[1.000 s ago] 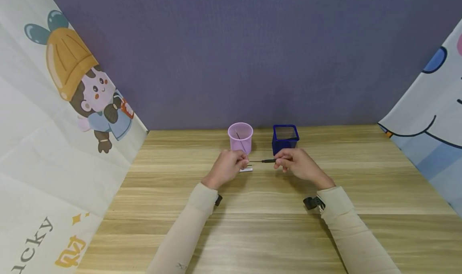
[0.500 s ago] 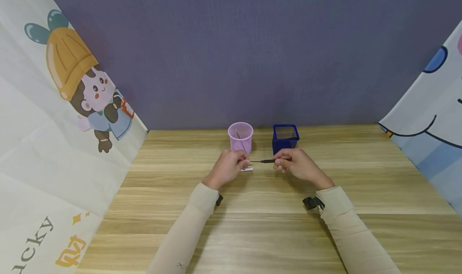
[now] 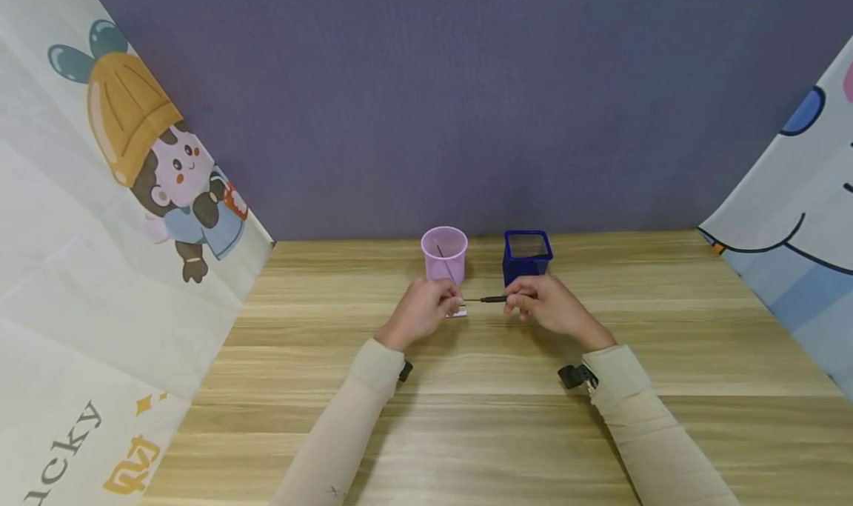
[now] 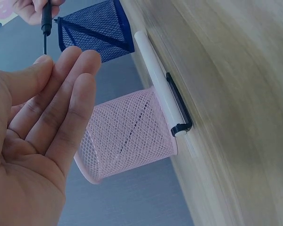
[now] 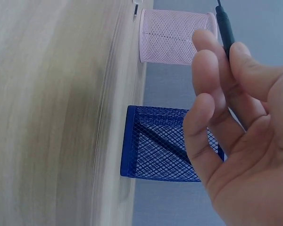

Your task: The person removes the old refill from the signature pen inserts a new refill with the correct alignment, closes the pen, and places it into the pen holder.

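My left hand pinches the end of a thin dark rod, like a pen refill, between thumb and forefinger. The rod runs sideways into a slim black pen grip, which the thumb and forefinger of my right hand pinch. In the left wrist view, the other left fingers extend loosely. A white pen barrel with a black clip lies on the table just below the left fingertips; the hand partly covers it in the head view.
Behind my left hand stands a pink mesh pen cup with a thin dark stick inside. A square blue mesh pen holder, holding a dark stick, stands behind my right hand. The wooden table ends at a grey-blue panel; printed cloths hang at both sides.
Both hands have drawn slightly closer together, and a little less of the thin rod shows between them. The cups and the white barrel stay where they were.
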`<state>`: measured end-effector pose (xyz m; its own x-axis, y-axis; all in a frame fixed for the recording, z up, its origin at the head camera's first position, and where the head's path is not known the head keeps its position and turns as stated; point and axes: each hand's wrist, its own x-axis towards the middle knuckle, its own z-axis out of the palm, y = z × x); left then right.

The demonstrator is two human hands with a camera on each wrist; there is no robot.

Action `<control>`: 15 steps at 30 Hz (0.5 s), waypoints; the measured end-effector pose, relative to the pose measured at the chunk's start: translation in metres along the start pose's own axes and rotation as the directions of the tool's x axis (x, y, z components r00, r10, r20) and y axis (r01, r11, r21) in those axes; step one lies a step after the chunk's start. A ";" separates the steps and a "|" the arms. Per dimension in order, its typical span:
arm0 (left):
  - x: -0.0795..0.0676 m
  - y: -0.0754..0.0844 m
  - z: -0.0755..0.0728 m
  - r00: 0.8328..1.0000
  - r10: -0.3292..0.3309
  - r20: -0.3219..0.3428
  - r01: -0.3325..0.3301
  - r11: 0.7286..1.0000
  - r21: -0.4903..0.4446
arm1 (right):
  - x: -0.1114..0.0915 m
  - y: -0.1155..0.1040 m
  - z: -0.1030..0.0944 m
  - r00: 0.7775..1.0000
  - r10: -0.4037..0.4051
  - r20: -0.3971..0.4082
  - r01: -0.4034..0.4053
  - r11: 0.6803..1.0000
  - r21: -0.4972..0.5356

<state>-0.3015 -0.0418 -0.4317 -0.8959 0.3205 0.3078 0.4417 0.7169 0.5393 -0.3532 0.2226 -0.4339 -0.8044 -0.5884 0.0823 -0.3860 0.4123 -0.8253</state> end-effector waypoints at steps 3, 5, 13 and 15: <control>0.000 0.000 0.000 1.000 -0.007 0.006 0.007 1.000 -0.005 | 0.000 -0.001 0.001 1.000 0.003 0.001 -0.003 1.000 0.006; 0.000 0.001 0.000 1.000 -0.008 0.007 0.008 1.000 -0.006 | 0.000 -0.001 0.001 1.000 0.000 0.000 0.000 1.000 0.007; 0.000 0.002 0.001 1.000 -0.014 0.008 0.014 1.000 -0.007 | 0.001 0.001 0.002 1.000 -0.002 0.002 0.002 1.000 0.001; 0.000 0.002 0.001 1.000 -0.011 0.006 0.011 1.000 -0.006 | 0.001 0.001 0.002 1.000 -0.003 0.002 0.003 1.000 -0.002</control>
<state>-0.3006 -0.0394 -0.4316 -0.9009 0.3167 0.2969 0.4323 0.7168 0.5471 -0.3533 0.2209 -0.4358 -0.8024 -0.5909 0.0838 -0.3892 0.4116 -0.8241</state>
